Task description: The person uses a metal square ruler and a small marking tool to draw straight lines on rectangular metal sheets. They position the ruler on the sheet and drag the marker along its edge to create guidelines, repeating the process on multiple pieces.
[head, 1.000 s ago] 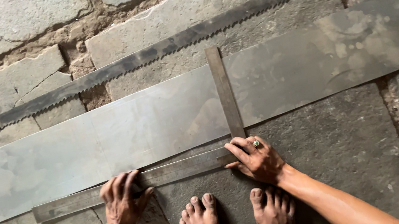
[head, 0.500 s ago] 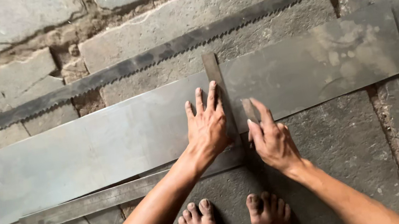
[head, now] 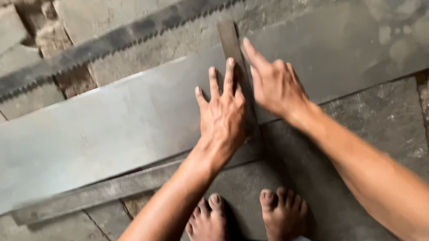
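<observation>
Long saw blade point(head: 124, 35) lying far left on the stone floor point(head: 391, 159), metal sheet point(head: 92, 134) stretching across, left hand point(head: 223, 115) pressing flat, fingers spread, beside the square point(head: 230, 40), right hand point(head: 275, 84) lying open just right

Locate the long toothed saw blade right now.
In the head view, the long dark toothed saw blade lies diagonally across the stone floor at upper left, just beyond the grey metal sheet, above both hands.
</observation>
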`<state>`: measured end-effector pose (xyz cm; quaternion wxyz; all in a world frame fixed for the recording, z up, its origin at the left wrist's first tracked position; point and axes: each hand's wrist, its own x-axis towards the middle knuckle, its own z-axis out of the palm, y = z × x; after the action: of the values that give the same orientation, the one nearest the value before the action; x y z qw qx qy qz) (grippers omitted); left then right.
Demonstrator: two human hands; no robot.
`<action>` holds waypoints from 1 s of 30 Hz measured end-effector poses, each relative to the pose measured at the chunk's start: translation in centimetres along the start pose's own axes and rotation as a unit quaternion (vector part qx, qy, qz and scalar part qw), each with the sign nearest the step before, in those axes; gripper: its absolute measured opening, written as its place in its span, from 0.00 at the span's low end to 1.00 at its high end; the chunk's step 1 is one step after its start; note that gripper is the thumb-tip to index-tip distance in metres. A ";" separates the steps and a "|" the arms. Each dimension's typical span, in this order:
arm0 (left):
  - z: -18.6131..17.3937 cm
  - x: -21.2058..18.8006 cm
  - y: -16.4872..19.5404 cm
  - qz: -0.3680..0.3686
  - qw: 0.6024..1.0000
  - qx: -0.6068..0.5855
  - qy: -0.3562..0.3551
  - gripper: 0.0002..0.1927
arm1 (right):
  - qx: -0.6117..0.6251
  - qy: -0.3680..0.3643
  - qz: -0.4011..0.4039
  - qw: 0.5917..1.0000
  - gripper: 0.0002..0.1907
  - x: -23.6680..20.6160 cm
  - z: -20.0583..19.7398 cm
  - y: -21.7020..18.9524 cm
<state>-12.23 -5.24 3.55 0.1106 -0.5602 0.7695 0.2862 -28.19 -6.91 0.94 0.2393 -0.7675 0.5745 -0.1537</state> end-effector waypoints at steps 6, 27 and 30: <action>-0.1 0.4 -0.2 0.042 0.992 0.043 0.107 0.58 | -0.037 -0.077 0.092 0.992 0.41 -11.9 -1.6 -4.9; -3.4 -3.6 -17.1 -0.043 0.961 0.052 0.268 0.47 | -0.166 -0.351 -0.096 0.917 0.34 -11.1 -1.1 -6.1; -4.1 -3.1 -17.6 -0.036 0.968 0.059 0.241 0.48 | -0.132 -0.363 0.001 0.922 0.33 -11.8 -4.4 -6.4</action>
<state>5.73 -8.73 2.83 -0.0353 -0.6323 0.7684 0.0922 -28.68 4.98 8.59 0.3284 -0.7944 0.4643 0.2134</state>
